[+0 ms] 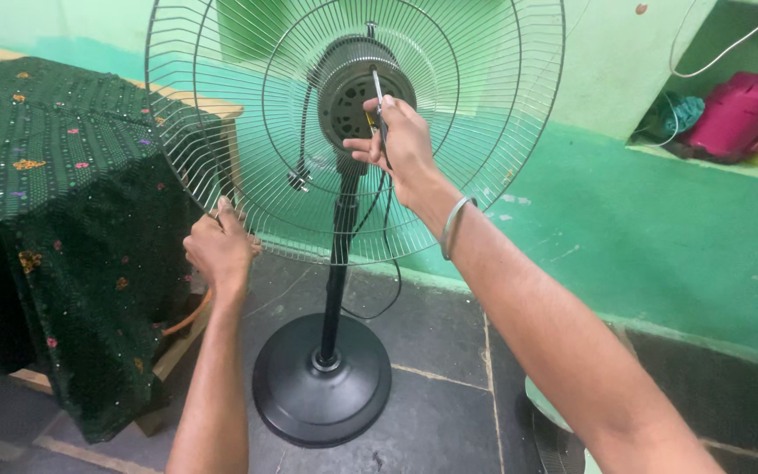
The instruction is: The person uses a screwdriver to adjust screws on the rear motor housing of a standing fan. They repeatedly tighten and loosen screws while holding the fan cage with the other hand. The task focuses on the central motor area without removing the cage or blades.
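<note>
A pedestal fan stands on the floor with its blades off, showing the rear wire guard (221, 114) and the dark motor housing (363, 88). My right hand (401, 140) is in front of the motor, gripping a thin screwdriver (377, 92) whose tip points up along the motor face. My left hand (219, 247) grips the lower left rim of the wire guard. A black pole (337, 272) runs down to the round black base (322, 382). A metal bangle (454, 224) sits on my right wrist.
A table draped in dark green embroidered cloth (54, 193) stands close on the left. A green wall (660, 228) is behind the fan, with a shelf of pink and teal items (730, 114) at upper right. A black cord (388, 263) hangs beside the pole.
</note>
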